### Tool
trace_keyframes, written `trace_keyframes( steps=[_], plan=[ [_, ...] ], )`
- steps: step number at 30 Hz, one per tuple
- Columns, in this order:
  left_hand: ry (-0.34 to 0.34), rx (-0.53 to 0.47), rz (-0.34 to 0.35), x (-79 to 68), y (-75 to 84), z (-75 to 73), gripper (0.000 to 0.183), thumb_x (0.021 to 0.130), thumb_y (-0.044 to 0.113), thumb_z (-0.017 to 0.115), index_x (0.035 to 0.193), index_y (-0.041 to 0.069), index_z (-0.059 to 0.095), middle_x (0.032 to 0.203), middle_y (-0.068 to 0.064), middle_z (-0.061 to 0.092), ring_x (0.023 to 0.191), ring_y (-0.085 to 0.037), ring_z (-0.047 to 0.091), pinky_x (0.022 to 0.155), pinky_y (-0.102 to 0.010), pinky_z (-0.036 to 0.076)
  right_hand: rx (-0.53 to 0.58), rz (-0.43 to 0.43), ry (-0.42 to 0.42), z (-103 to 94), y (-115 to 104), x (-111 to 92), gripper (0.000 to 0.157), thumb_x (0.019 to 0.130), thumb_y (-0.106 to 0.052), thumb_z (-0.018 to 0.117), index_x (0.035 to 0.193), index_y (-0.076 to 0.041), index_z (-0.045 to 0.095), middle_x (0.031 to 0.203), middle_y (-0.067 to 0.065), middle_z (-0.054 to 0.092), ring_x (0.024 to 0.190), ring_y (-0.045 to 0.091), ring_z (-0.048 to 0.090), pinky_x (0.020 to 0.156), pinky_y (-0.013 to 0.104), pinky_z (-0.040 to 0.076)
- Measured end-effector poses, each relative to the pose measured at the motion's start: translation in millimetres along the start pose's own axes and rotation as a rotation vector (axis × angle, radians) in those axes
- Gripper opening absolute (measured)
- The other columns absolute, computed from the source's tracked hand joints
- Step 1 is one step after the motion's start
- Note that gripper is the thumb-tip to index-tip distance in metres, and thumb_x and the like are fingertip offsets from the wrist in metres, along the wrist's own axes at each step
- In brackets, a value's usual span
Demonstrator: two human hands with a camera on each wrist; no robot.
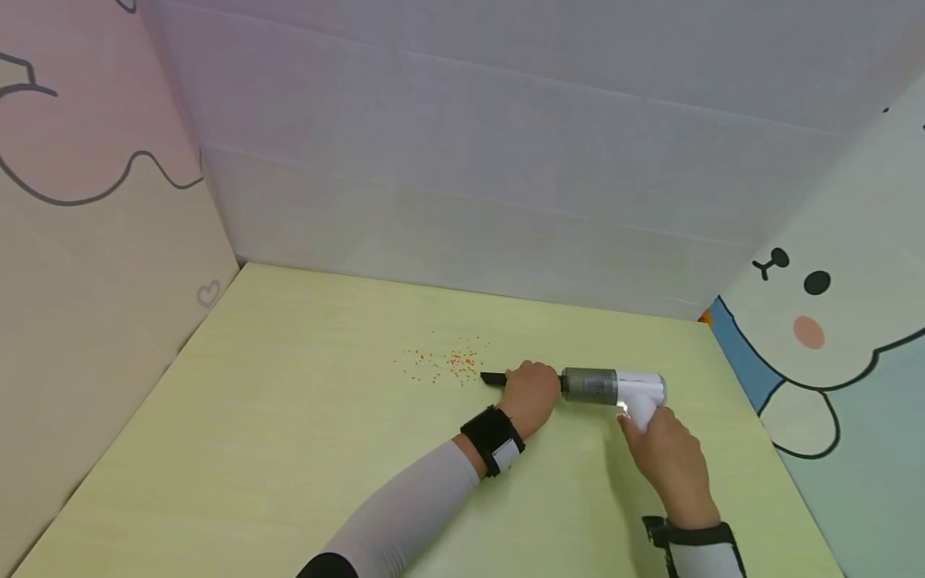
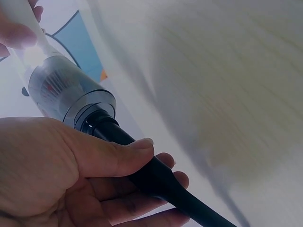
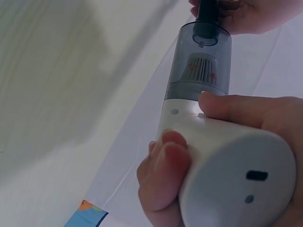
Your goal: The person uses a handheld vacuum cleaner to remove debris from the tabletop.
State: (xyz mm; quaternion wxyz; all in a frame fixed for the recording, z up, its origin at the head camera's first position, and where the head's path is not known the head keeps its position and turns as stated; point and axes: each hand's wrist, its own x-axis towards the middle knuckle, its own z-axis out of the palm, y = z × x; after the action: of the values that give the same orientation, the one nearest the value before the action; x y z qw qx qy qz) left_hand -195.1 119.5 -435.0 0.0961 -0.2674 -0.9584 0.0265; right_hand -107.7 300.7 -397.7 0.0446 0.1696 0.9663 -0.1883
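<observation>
A white handheld vacuum cleaner [image 1: 641, 389] with a smoky clear dust cup [image 1: 588, 386] is held level above the table, its black nozzle [image 1: 494, 379] pointing left. My left hand [image 1: 531, 393] grips that nozzle, thumb on one side and fingers round the other. Around the white handle curl the fingers of my right hand [image 1: 672, 461]; its thumb [image 3: 232, 109] lies by a small switch on the body. Orange crumbs [image 1: 462, 363] are scattered on the table just beyond the nozzle tip. A ribbed filter [image 3: 201, 70] with reddish bits near it shows inside the cup.
The pale yellow tabletop [image 1: 289, 449] meets a white sheet-covered wall [image 1: 462, 185] at the back. Cartoon-printed panels stand on the left [image 1: 94, 321] and on the right [image 1: 867, 385]. Black straps [image 1: 494, 440] circle both wrists.
</observation>
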Motion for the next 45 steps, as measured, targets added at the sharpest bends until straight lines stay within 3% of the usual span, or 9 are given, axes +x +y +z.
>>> trace_keyframes(
  steps=[9,16,27,34,45],
  plan=[
    [-0.011,0.025,0.013,-3.6,-3.7,-4.4,0.017,0.100,0.019,0.064,0.102,0.013,0.079,0.097,-0.006,0.075,0.094,-0.022,0.071,0.081,-0.039,0.061,0.002,-0.007,0.000,0.8,-2.3,-1.0,0.058,0.101,-0.038,0.058,0.107,0.018,0.045,0.081,0.025,0.056,0.064,0.030,0.057,0.048,0.037,0.046],
    [0.032,0.053,0.015,-7.5,-1.7,-9.6,0.016,0.099,0.020,0.066,0.096,0.014,0.080,0.091,-0.004,0.075,0.087,-0.019,0.071,0.078,-0.036,0.061,-0.005,-0.001,-0.002,-1.2,-1.3,-2.5,0.057,0.100,-0.037,0.059,0.106,0.018,0.045,0.081,0.025,0.056,0.064,0.031,0.057,0.049,0.038,0.046],
    [0.003,-0.007,0.033,10.1,-1.0,2.1,0.015,0.101,0.017,0.064,0.100,0.015,0.078,0.094,-0.003,0.074,0.092,-0.020,0.070,0.083,-0.039,0.060,0.010,0.027,0.011,-0.8,0.3,2.0,0.059,0.101,-0.037,0.057,0.112,0.020,0.044,0.084,0.027,0.057,0.065,0.031,0.057,0.048,0.036,0.046],
    [-0.016,-0.049,0.037,14.9,-6.1,0.8,0.015,0.101,0.017,0.063,0.100,0.014,0.077,0.095,-0.003,0.074,0.092,-0.020,0.069,0.083,-0.039,0.060,0.013,0.025,0.027,-0.7,-4.0,4.5,0.057,0.101,-0.034,0.059,0.112,0.020,0.045,0.083,0.028,0.057,0.064,0.031,0.057,0.047,0.036,0.046],
    [-0.026,-0.067,0.048,23.6,-12.1,7.0,0.015,0.102,0.019,0.062,0.097,0.015,0.077,0.091,0.000,0.072,0.086,-0.017,0.067,0.073,-0.034,0.060,0.017,-0.016,0.048,0.1,-5.2,10.3,0.057,0.101,-0.034,0.059,0.108,0.020,0.045,0.079,0.025,0.055,0.062,0.031,0.056,0.047,0.037,0.045]
  ],
)
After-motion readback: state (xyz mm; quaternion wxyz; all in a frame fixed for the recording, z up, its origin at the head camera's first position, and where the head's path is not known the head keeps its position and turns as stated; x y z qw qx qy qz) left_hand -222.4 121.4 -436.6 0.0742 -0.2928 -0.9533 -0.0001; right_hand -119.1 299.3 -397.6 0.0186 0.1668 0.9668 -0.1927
